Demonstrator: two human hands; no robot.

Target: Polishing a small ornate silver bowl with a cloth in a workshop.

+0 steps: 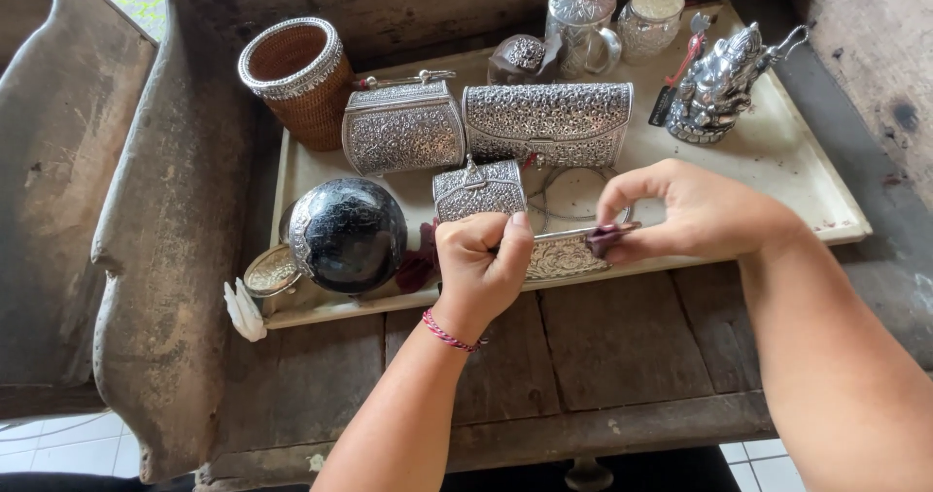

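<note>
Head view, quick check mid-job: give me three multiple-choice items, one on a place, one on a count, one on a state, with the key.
1. Where does the woven basket stand?
A. the tray's far left corner
B. beside the silver figurine
C. under the right hand

2. How many lidded silver cups stand at the far edge of the tray?
A. none
B. two
C. five

3. What is the left hand doing?
A. lying flat and open
B. closed on the small engraved silver piece
C. lifting the dark round ball

Key: 1 A, it stands left of the silver purses. 2 B, two stand side by side. 3 B, its fingers curl onto the piece's end.
</note>
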